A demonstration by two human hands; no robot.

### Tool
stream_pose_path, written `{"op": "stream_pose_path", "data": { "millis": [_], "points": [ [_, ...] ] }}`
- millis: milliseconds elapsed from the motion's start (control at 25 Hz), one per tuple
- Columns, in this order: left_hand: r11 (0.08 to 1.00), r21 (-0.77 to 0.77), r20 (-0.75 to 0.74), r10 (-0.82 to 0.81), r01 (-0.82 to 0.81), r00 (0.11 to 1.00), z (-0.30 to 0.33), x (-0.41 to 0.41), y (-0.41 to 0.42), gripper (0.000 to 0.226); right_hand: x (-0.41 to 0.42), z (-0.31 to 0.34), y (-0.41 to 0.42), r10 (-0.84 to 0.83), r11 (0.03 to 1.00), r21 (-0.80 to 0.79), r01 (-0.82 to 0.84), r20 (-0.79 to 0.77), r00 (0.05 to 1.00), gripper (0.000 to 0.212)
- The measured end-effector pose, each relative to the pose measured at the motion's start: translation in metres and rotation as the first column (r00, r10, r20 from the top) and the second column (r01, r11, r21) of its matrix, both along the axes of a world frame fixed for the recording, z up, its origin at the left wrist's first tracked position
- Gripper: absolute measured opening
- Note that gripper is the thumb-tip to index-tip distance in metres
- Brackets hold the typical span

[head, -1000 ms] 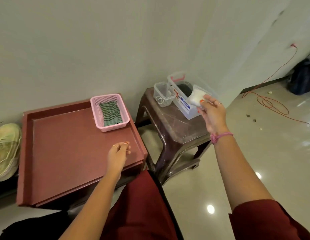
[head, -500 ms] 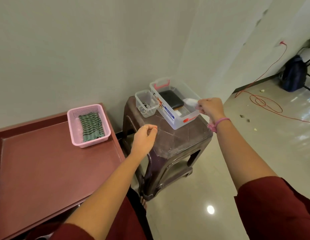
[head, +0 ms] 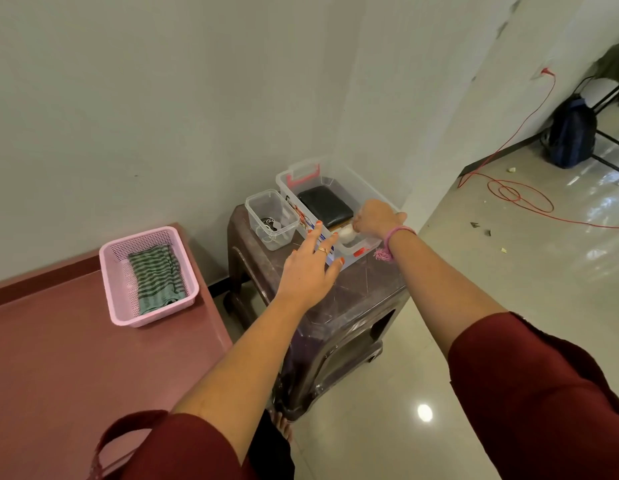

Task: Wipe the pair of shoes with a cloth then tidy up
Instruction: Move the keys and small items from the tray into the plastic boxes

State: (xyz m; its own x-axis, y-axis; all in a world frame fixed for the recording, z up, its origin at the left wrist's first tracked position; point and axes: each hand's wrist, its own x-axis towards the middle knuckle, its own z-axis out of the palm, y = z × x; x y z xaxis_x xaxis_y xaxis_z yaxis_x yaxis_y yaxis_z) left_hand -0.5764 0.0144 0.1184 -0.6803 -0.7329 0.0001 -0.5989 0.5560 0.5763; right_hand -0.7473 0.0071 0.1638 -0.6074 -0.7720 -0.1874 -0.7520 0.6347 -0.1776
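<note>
1. Right hand (head: 375,216): I see it lowered into the clear storage bin (head: 349,249), fingers curled round a small white cloth (head: 347,233). Only a bit of the cloth shows, just left of the knuckles. A pink thread bracelet (head: 393,239) sits on the wrist.
2. Left hand (head: 310,268): I have it open, fingers (head: 315,233) straight and spread, holding nothing, its tips over the bin's near-left wall. Whether they touch the wall I cannot tell. A ring (head: 322,251) is on one finger.
3. Clear storage bin: stands on the brown plastic stool (head: 353,306), red clips at both ends, printed label on its left side. A black flat case (head: 324,206) lies inside, just beyond the right fingers.
4. Small clear container (head: 271,218): on the stool, just beside the bin, beyond and left of the left fingers. Small metal items lie in it, too small to name.
5. Pink basket (head: 116,271): on the reddish tabletop (head: 76,358), well left of the left hand, with a green striped cloth (head: 155,277) folded inside.
6. Floor, far right of the right hand: red cable (head: 522,197) in loose coils, dark backpack (head: 571,133) against a black frame.
</note>
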Motion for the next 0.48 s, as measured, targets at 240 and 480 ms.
{"op": "stream_pose_path", "data": {
  "millis": [240, 480],
  "points": [
    [0.999, 0.045, -0.004, -0.01, 0.01, 1.0, -0.005, 0.001, -0.003, 0.059, -0.013, 0.009, 0.003, 0.173, 0.947, 0.279, -0.159, -0.029, 0.984, 0.019],
    [0.999, 0.035, -0.017, -0.009, 0.01, 1.0, -0.013, 0.002, -0.006, 0.06, -0.026, 0.014, -0.009, 0.317, 0.938, 0.132, -0.321, 0.046, 0.947, 0.011]
  ]
}}
